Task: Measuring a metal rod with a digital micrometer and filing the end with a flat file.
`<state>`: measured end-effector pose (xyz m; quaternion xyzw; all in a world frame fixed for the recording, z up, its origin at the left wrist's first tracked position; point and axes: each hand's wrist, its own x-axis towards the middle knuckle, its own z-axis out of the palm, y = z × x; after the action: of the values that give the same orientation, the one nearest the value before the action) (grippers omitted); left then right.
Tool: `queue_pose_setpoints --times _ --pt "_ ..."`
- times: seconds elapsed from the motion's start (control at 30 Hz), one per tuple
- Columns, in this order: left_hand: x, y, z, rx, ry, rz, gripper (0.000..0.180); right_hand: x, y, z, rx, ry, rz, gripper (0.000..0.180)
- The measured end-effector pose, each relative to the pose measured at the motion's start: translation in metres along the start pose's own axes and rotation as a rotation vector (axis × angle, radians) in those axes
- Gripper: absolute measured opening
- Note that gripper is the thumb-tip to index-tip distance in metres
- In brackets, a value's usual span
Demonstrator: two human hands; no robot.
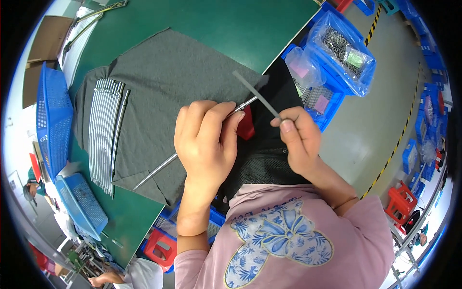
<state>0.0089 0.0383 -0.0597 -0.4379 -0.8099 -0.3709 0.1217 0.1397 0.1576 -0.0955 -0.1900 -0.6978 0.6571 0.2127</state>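
Observation:
My left hand is closed around a slim metal rod, which slants from lower left to upper right, its stepped tip past my fingers. My right hand pinches the near end of a thin flat grey strip, file-like in shape. The strip crosses the rod at its tip; whether they touch, I cannot tell. Left of my hands, a row of similar metal rods lies side by side on a dark grey cloth. One rod lies slightly apart at the row's right.
The cloth covers part of a green table. Blue perforated baskets stand along its left side. At right, a blue bin holds small metal parts, above another blue bin with bundled rods. A red stool stands on the floor; another person's arm shows lower left.

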Motion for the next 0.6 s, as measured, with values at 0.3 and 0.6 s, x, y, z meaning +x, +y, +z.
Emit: queue_pose_setpoints --times 0.3,0.6 --pt "-0.001 -0.001 0.001 0.073 0.027 0.039 0.019 0.000 0.005 0.021 0.003 -0.015 -0.051 0.009" --pt "-0.001 -0.001 0.005 0.032 0.057 0.038 0.020 0.008 0.001 0.029 -0.191 0.038 -0.113 0.007"
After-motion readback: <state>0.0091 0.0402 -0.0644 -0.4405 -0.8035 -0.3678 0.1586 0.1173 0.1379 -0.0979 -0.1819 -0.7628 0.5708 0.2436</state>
